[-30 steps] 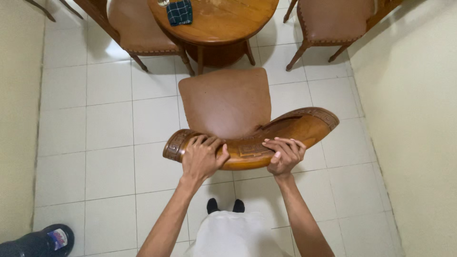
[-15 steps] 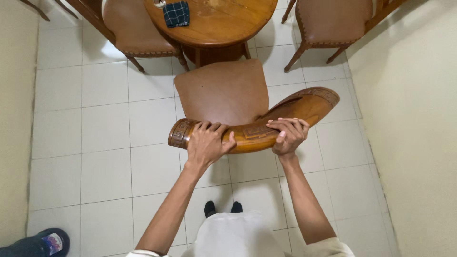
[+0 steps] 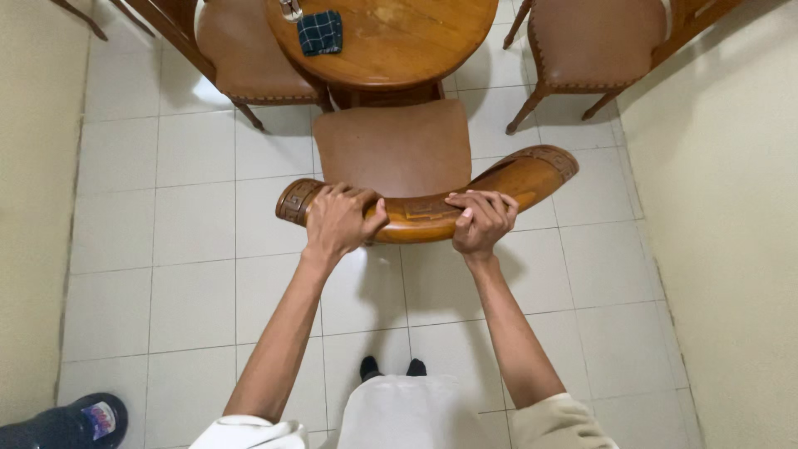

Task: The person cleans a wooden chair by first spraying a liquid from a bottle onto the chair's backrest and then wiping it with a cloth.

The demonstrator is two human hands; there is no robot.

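Chair with a carved, curved wooden backrest [image 3: 515,179] and brown padded seat [image 3: 392,148] stands at 6 o'clock of the round wooden table [image 3: 416,41]. I see my left hand [image 3: 337,223] and right hand [image 3: 480,220] each curled tight around that backrest. Folded dark checked cloth [image 3: 320,32] lies on the table.

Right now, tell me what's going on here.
A person stands on a white tiled floor with both hands on the curved carved top rail of a wooden chair. The left hand and right hand each wrap over the rail. The chair's brown seat sits close to a round wooden table, which holds a dark checked cloth.
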